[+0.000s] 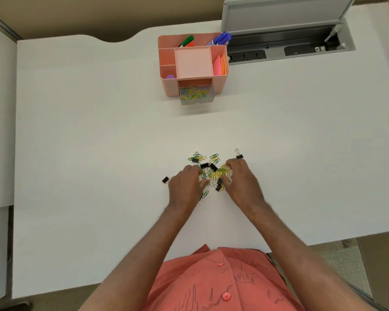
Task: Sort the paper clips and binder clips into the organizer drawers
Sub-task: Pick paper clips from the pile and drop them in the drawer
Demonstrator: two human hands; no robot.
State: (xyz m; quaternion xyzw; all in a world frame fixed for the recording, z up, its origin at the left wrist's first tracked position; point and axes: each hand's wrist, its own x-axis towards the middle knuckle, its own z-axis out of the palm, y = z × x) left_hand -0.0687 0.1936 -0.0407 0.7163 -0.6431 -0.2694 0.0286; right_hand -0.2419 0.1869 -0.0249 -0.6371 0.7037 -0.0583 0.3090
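Note:
A heap of green and yellow paper clips (216,172) mixed with black binder clips (204,165) lies on the white desk in front of me. My left hand (185,185) rests on the heap's left side, fingers curled onto the clips. My right hand (240,180) covers the right side, fingers curled over yellow clips. Single binder clips lie apart at the left (165,180) and upper right (239,156). The pink organizer (169,86) stands farther back, its clear drawer (197,102) pulled out and holding several paper clips.
The organizer's top compartments hold markers (221,38), pink notes (219,65) and a purple item (170,76). An open grey cable hatch (288,41) with sockets sits at the back right. The desk's near edge (323,240) runs just before my body.

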